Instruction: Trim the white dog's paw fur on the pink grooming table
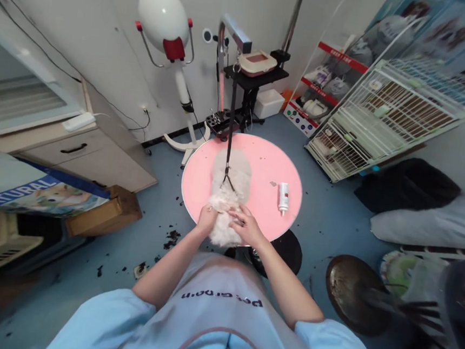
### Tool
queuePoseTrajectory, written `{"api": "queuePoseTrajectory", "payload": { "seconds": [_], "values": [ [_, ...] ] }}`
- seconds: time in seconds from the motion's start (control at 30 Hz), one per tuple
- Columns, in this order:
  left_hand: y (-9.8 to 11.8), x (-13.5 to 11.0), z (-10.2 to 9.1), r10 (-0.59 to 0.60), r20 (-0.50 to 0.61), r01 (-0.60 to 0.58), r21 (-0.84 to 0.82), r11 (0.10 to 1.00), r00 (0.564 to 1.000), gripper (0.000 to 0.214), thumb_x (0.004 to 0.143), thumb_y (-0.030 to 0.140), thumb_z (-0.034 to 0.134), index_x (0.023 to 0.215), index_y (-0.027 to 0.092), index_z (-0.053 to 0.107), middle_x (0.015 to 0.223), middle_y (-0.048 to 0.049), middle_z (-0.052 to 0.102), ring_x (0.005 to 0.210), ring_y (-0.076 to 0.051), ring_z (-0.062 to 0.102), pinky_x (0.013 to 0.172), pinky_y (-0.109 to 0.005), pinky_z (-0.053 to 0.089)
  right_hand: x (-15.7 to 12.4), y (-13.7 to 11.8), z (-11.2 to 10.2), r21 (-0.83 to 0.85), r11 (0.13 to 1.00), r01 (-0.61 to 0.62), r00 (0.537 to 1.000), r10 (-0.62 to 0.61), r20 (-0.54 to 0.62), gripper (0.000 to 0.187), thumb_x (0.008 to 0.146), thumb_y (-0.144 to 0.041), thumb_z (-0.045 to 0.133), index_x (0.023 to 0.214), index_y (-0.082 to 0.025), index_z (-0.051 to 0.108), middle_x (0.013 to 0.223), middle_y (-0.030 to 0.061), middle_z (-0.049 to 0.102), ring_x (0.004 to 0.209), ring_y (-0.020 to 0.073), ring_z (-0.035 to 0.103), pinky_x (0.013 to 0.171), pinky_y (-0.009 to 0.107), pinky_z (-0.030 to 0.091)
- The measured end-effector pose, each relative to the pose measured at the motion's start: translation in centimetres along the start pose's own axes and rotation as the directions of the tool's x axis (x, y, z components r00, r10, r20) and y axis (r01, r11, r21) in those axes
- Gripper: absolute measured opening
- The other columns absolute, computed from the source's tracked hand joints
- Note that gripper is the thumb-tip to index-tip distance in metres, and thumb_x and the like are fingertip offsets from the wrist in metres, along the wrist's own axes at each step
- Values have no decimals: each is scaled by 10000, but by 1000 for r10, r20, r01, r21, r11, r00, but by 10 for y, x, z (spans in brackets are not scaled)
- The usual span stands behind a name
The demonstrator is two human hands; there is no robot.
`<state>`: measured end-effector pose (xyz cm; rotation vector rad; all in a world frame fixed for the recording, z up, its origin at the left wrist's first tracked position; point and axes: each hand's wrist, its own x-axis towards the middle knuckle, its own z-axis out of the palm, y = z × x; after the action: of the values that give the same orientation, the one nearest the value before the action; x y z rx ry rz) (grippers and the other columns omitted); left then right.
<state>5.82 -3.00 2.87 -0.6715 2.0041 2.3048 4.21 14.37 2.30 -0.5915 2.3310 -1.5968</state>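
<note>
A small white fluffy dog (232,177) is on the round pink grooming table (266,161), its head end towards me at the near edge. A black grooming loop (230,136) hangs from the metal arm and forks into the fur behind its head. My left hand (207,219) is closed against the left side of the head, its fingertips hidden in the fur. My right hand (247,226) grips the fur on the right side of the head with bent fingers and thumb. On the table's right side lies a white bottle (283,197) with a nozzle.
Behind the table stand a white stand dryer (164,22), the chrome grooming arm (234,31) and a black tool holder (221,122). White wire cages (388,112) are at right, near a round stool (352,291). Dark hair clippings (172,240) lie on the blue floor. Drawers (76,147) stand left.
</note>
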Motion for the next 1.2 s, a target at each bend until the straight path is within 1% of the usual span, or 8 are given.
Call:
{"api": "queuePoseTrajectory", "payload": {
  "seconds": [0.07, 0.13, 0.17, 0.23, 0.33, 0.6, 0.87, 1.2],
  "values": [
    [4, -2, -10, 92, -131, -85, 61, 995, 987, 284, 658, 228, 572, 908, 135, 671, 900, -91, 717, 848, -235, 663, 782, -370, 542, -8, 10, 12, 49, 998, 31, 999, -30, -25, 349, 766, -226, 682, 1113, -239, 714, 1298, 120, 522, 1254, 261, 525, 1051, 397, 433],
    [12, -9, -17, 351, -270, -297, 220, 929, 897, 260, 713, 230, 561, 944, 161, 658, 1003, -97, 693, 974, -230, 636, 904, -398, 503, -12, 15, 24, 82, 996, 45, 998, -42, -39, 309, 766, -200, 671, 1067, -239, 730, 1209, 103, 561, 1162, 228, 580, 1023, 372, 455],
    [17, -15, -19, 496, -239, -417, 313, 853, 835, 251, 759, 238, 536, 971, 176, 656, 1070, -100, 675, 1051, -231, 610, 971, -417, 467, -13, 17, 30, 94, 995, 46, 998, -42, -46, 294, 763, -194, 670, 1046, -242, 735, 1205, 97, 563, 1159, 223, 577, 1027, 370, 449],
    [21, -26, -19, 619, 139, -612, 422, 669, 773, 233, 817, 279, 525, 984, 204, 670, 1133, -98, 654, 1125, -239, 575, 1040, -449, 413, -14, 20, 41, 121, 992, 41, 997, -32, -76, 264, 767, -207, 667, 1018, -246, 739, 1248, 93, 546, 1207, 227, 537, 1056, 381, 420],
    [9, -30, -20, 462, 496, -678, 547, 491, 735, 296, 771, 351, 652, 1031, 210, 678, 1206, -122, 616, 1166, -281, 542, 1044, -481, 405, -15, 26, 55, 168, 986, 7, 992, 15, -127, 231, 785, -258, 657, 1001, -239, 736, 1267, 96, 538, 1206, 226, 529, 1049, 386, 421],
    [-48, 13, -59, 576, 365, -655, 612, 444, 731, 187, 859, 215, 524, 974, 155, 658, 1250, -163, 549, 1198, -244, 528, 1014, -446, 448, -3, 38, 78, 336, 923, -187, 930, 276, -241, 224, 784, -332, 581, 915, -171, 666, 834, 52, 664, 793, 182, 610, 744, 311, 517],
    [-46, 17, -82, 450, 594, -741, 591, 318, 667, 378, 818, 163, 513, 1184, 179, 610, 1416, -168, 408, 1332, -281, 401, 1076, -493, 374, 16, 45, 85, 466, 834, -297, 873, 435, -222, 227, 704, -372, 577, 785, -164, 620, 673, 17, 662, 630, 164, 588, 602, 269, 476],
    [-25, 20, -86, 277, 622, -681, 675, 284, 732, 585, 861, 294, 522, 1418, 144, 426, 1435, -220, 389, 1362, -335, 363, 1083, -510, 355, 11, 43, 84, 432, 856, -284, 885, 407, -226, 190, 698, -349, 681, 726, -171, 623, 671, -22, 641, 681, 156, 600, 689, 274, 470]
  ]
}}
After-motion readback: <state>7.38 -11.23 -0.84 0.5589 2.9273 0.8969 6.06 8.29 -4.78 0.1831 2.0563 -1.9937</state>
